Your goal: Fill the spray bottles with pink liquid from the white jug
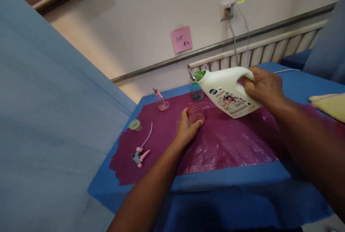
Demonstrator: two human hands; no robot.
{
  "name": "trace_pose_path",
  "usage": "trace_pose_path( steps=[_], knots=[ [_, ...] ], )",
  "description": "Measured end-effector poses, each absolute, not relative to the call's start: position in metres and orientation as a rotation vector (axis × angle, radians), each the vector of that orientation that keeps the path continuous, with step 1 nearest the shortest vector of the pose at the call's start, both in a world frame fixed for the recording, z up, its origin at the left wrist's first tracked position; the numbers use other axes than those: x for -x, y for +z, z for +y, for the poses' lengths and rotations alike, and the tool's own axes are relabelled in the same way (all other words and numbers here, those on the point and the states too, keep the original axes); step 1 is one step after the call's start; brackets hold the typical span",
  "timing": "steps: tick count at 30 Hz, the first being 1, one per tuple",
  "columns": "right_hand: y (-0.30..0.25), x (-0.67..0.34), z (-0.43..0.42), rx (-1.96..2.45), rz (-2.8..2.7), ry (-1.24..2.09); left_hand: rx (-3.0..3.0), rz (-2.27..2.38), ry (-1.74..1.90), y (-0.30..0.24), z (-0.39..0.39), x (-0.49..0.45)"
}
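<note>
Hanging at the far left, a blue curtain point(35, 117) borders the blue-covered table point(221, 181), where a purple plastic sheet point(164, 140) is spread. On the sheet lie a pale green cap point(135, 125) and, just nearer me, a loose grey-and-pink spray head point(138, 156), its tube pointing away. Farther back stands a clear spray bottle point(163, 105) with a pink trigger. The person's left hand point(186, 128) has thumb and fingers wrapped round an uncapped pink bottle point(196, 116) standing on the sheet. Behind it is a teal spray bottle point(197, 93). The right hand point(265, 84) clasps the handle of a big white jug point(223, 81), raised and tilted, its green-lined mouth up to the left, near the pink bottle's neck; I can't tell whether anything is flowing. A yellow cloth point(330, 105) lies far right.
</note>
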State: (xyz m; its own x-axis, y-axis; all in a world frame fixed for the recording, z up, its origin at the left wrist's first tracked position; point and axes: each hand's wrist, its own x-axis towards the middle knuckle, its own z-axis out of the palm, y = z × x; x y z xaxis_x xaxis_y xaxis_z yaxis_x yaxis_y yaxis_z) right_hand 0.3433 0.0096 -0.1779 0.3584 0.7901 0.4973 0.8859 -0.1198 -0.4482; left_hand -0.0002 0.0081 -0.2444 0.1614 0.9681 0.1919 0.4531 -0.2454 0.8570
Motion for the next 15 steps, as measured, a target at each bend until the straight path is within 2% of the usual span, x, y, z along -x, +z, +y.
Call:
trace_pose_path(
  steps=[6, 15],
  knots=[
    [-0.175, -0.35, 0.03, 2.045, -1.544, -0.279, -1.774, 1.419, 0.995, -0.244, 0.004, 0.001],
    [-0.197, -0.39, 0.03, 2.08, -1.344, -0.296, -1.702, 1.355, 1.076, -0.242, 0.006, 0.014]
  ],
)
